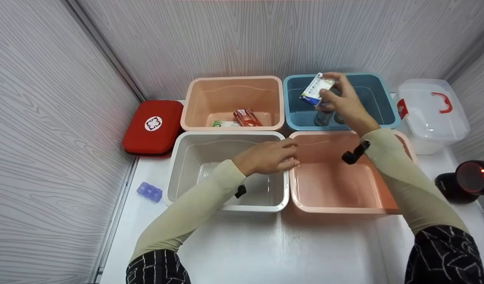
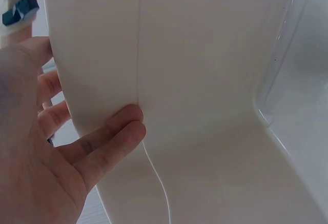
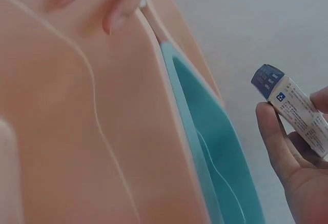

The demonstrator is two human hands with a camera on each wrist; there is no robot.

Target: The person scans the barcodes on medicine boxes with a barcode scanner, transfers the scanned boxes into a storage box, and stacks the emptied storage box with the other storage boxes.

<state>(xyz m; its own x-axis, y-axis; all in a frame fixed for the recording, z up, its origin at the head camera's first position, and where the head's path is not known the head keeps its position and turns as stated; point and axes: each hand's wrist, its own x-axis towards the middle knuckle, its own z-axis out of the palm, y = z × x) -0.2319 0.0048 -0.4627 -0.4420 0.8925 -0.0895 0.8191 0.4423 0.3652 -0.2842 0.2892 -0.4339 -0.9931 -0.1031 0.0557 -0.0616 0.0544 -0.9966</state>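
Note:
My right hand (image 1: 346,98) pinches a small white-and-blue medicine box (image 1: 316,89) above the blue bin (image 1: 391,114). In the right wrist view the medicine box (image 3: 300,111) is tilted between thumb and fingers, with printed text on its side. Dark bottle-like containers (image 1: 323,117) stand in the blue bin, partly hidden by that hand. My left hand (image 1: 267,157) rests over the rim between the white bin (image 1: 226,136) and the front pink bin (image 1: 340,189). The left wrist view shows two fairly straight fingers (image 2: 115,131) touching the white bin's inner wall, others beyond the rim.
The back pink bin (image 1: 234,96) contains a red box (image 1: 247,118) and a green-and-white box (image 1: 225,124). At left are a red first-aid case (image 1: 155,126) and purple pill organizer (image 1: 149,192). A clear lidded box (image 1: 433,110) and black device (image 1: 467,181) stand at right.

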